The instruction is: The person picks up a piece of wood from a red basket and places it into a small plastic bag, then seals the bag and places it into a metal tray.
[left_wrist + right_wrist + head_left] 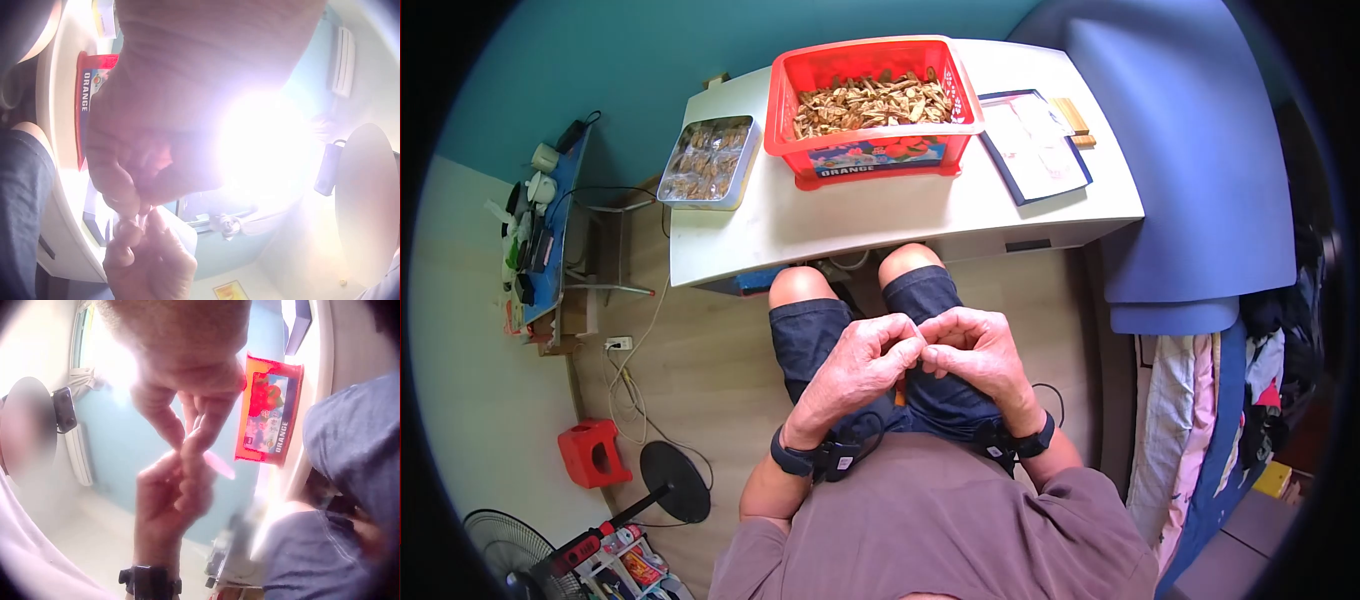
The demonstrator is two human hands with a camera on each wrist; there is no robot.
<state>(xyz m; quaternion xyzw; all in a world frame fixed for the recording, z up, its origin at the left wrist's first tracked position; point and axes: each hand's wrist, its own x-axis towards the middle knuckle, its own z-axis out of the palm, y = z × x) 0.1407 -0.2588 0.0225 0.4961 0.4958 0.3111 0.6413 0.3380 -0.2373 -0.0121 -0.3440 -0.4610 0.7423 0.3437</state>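
Observation:
Above the lap, the left hand (862, 362) and the right hand (978, 352) meet fingertip to fingertip. Thumb and fingers of each pinch something small and thin, mostly hidden between them. In the right wrist view a pale pink, translucent sliver (220, 466) sticks out beside the fingertips of the left hand (172, 494), below the right hand (187, 381). The left wrist view shows the left hand (150, 125) against the fingertips of the right hand (149, 259), with strong glare. What exactly the thing is, I cannot tell.
On the white table (850, 222) stand a red basket (872, 180) of dried brown slices, a tin (708, 165) of small clear packets at left, and a dark-edged tray (1036, 150) with wooden pieces (1072, 120) at right. A blue padded sheet (1200, 180) lies to the right.

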